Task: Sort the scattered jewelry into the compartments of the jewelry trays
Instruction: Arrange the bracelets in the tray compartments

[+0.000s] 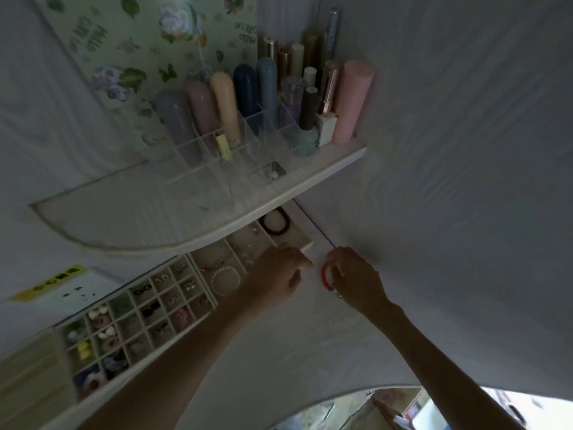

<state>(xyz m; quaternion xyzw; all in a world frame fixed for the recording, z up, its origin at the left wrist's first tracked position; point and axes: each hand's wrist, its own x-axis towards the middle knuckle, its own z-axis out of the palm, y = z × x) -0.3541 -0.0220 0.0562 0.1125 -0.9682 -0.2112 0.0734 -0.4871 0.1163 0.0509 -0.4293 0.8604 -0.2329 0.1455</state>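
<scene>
A white tabletop [310,330] runs under a curved white shelf [192,218], with pale cloth hanging at the right. Both bare forearms reach up from the lower edge. The right hand [356,280] is knuckles-up, its fingers curled round a red bead bracelet [325,276], pinching it just above the tabletop, beside the near corner of the right tray. The left hand [276,277] lies just beside it, fingers loosely bent and pointing toward the bracelet — it holds nothing that shows, and its back covers the tray's near edge.

Two cream jewelry trays sit side by side, partly under the shelf. The tray with large compartments [238,252] holds a white pearl bracelet [225,280] and, farther back, a dark bead bracelet [276,223]. The small-grid tray [130,324] to its left holds earrings and small pieces, too blurred to name. On the shelf stands a clear organizer [235,141] of pastel tubes and bottles — the shelf's edge hides the trays' far side.
</scene>
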